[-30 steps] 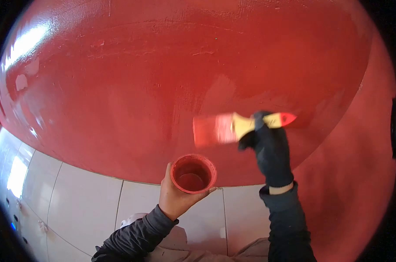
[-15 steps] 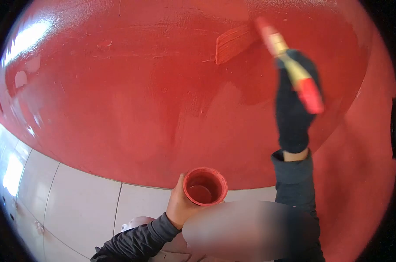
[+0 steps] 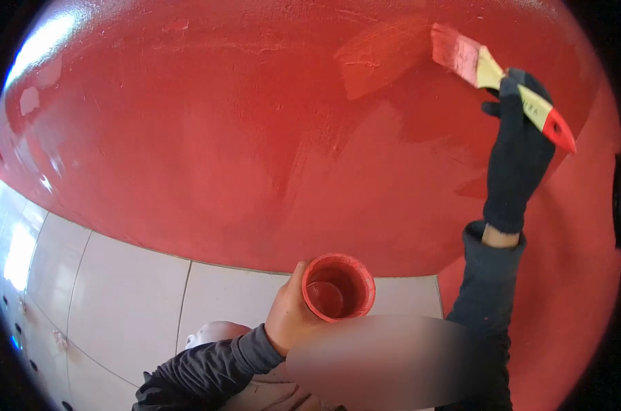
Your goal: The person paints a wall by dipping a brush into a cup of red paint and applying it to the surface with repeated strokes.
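Note:
A flat paintbrush (image 3: 490, 71) with a pale yellow, red-ended handle is gripped in my right hand (image 3: 519, 147), which wears a black glove. Its red-coated bristles point up and left, close by the red wall (image 3: 207, 171). Left of the bristles, a fresh streak of paint (image 3: 382, 55) shows brighter than the surface around it. Lower down, my bare left hand (image 3: 290, 308) is wrapped round a red cup (image 3: 340, 318) holding some red paint at the bottom. The fingers on the cup's far side are hidden.
Pale floor tiles (image 3: 129, 288) run along the foot of the wall. Another red surface (image 3: 557, 288) meets it at a corner on the right. Glossy reflections and bumps mark the wall's left side. A blurred patch (image 3: 386, 363) covers the bottom centre.
My right hand and the brush have moved right, and the brush has tilted more to the side. The paint streak is wider and longer. The cup appears slightly further right and higher.

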Demonstrator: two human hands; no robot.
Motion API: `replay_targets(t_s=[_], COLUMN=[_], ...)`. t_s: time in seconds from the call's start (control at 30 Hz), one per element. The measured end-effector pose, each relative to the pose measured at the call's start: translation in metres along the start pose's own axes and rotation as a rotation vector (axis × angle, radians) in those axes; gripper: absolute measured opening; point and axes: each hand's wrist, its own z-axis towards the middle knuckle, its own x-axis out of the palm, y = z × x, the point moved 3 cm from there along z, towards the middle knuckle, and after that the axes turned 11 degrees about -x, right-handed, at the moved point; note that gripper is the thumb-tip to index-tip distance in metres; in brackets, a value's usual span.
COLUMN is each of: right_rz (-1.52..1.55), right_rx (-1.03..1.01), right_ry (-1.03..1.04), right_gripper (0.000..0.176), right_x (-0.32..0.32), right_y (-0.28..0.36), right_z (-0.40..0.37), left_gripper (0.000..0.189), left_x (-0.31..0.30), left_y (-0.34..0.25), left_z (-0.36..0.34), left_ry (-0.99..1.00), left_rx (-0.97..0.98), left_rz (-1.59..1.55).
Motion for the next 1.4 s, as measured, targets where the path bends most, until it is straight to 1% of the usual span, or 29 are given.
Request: replay_targets(t_s=[0.03, 0.1, 0.17, 0.23, 0.27, 0.33, 0.4, 0.43, 0.5, 0.57, 0.63, 0.67, 0.73, 0.77, 0.8, 0.87, 0.9, 0.97, 1.0, 1.03, 1.07, 1.1, 1.13, 1.2, 1.27, 1.3, 1.33, 1.37, 1.4], right_rz=[0.015, 0.065, 0.274, 0.190, 0.206, 0.127, -0.072, -0.074, -0.095, -0.011, 0.202, 0.187, 0.144, 0.085, 0.088, -0.163, -0.170, -0.402, -0.236, -0.215, -0.200, -0.180, -0.201, 0.142, -0.048, 0.076, -0.111, -0.119, -0.120], right_rx=[-0.002, -0.087, 0.021, 0.088, -0.014, 0.039, -0.061, -0.059, -0.075, -0.228, 0.037, 0.030, -0.010, -0.067, -0.054, -0.083, -0.080, -0.533, -0.295, -0.318, -0.375, -0.414, -0.427, -0.255, -0.198, -0.030, -0.174, -0.101, -0.107], right_ry=[-0.025, 0.190, 0.366, 0.550, 0.510, 0.298, 0.084, 0.088, 0.028, 0.249, 0.452, 0.446, 0.298, 0.280, 0.200, -0.092, -0.092, 0.065, 0.257, 0.372, 0.626, 0.666, 0.662, 0.645, 0.292, 0.106, 0.032, -0.148, -0.147], right_gripper=[0.014, 0.013, 0.018, 0.016, 0.020, 0.019, 0.018, 0.018, 0.018, 0.019, 0.017, 0.017, 0.015, 0.016, 0.013, 0.012, 0.012, 0.013, 0.016, 0.019, 0.020, 0.019, 0.019, 0.018, 0.018, 0.012, 0.008, 0.008, 0.008], right_x=[-0.002, 0.021, 0.048, 0.057, 0.054, 0.036, 0.006, 0.004, -0.004, 0.023, 0.047, 0.045, 0.040, 0.023, 0.003, -0.033, -0.034, -0.024, -0.009, 0.005, 0.023, 0.034, 0.032, 0.029, -0.002, -0.024, -0.053, -0.073, -0.077], right_y=[0.008, 0.008, 0.017, 0.018, 0.006, -0.013, -0.007, -0.002, 0.009, 0.013, 0.016, 0.011, -0.007, -0.015, -0.022, -0.013, -0.015, -0.011, -0.013, -0.016, -0.002, 0.012, 0.014, 0.013, -0.021, -0.036, -0.048, -0.054, -0.059], right_z=[-0.005, -0.046, -0.093, -0.100, -0.098, -0.069, -0.030, -0.025, -0.026, -0.061, -0.091, -0.089, -0.072, -0.048, -0.022, 0.008, 0.006, -0.010, -0.035, -0.069, -0.093, -0.119, -0.116, -0.107, -0.049, -0.010, 0.022, 0.043, 0.050], left_gripper=[0.069, 0.069, 0.069, 0.078, 0.078, 0.069, 0.069, 0.070, 0.070, 0.069, 0.080, 0.080, 0.079, 0.079, 0.080, 0.080, 0.080, 0.080, 0.079, 0.079, 0.079, 0.079, 0.079, 0.079, 0.079, 0.079, 0.079, 0.079, 0.079], left_x=[0.000, -0.001, -0.001, -0.001, -0.001, -0.002, -0.003, -0.003, -0.001, -0.001, 0.002, 0.003, 0.003, 0.002, 0.002, 0.003, 0.003, 0.004, 0.004, 0.005, 0.006, 0.007, 0.008, 0.009, 0.009, 0.009, 0.009, 0.009, 0.010], left_y=[-0.001, -0.003, -0.004, -0.004, -0.005, -0.009, -0.009, -0.009, -0.007, -0.005, -0.002, -0.003, -0.006, -0.005, -0.003, -0.003, -0.003, -0.003, -0.002, -0.002, -0.002, -0.001, -0.001, -0.002, 0.001, 0.003, 0.007, 0.010, 0.015], left_z=[-0.001, -0.001, -0.002, -0.005, -0.006, -0.008, -0.008, -0.009, -0.009, -0.009, -0.009, -0.009, -0.011, -0.012, -0.012, -0.012, -0.012, -0.012, -0.012, -0.012, -0.012, -0.013, -0.013, -0.013, -0.014, -0.014, -0.013, -0.009, -0.009], left_ry=[0.005, 0.018, 0.028, 0.090, 0.090, 0.052, 0.053, 0.055, 0.063, 0.079, 0.145, 0.156, 0.162, 0.168, 0.170, 0.178, 0.178, 0.189, 0.178, 0.168, 0.181, 0.173, 0.165, 0.182, 0.190, 0.193, 0.192, 0.190, 0.189], left_rx=[0.010, 0.011, 0.011, -0.068, -0.069, -0.011, -0.021, -0.030, -0.038, -0.033, -0.080, -0.068, -0.087, -0.086, -0.101, -0.120, -0.122, -0.120, -0.124, -0.124, -0.109, -0.116, -0.119, -0.107, -0.114, -0.106, -0.093, -0.088, -0.082], left_rz=[0.007, 0.006, 0.004, 0.008, 0.010, -0.004, -0.003, -0.006, -0.007, -0.005, 0.025, 0.024, -0.013, -0.010, -0.029, -0.051, -0.037, -0.017, 0.011, 0.037, 0.033, 0.042, 0.051, 0.040, 0.022, 0.024, 0.026, 0.021, 0.018])
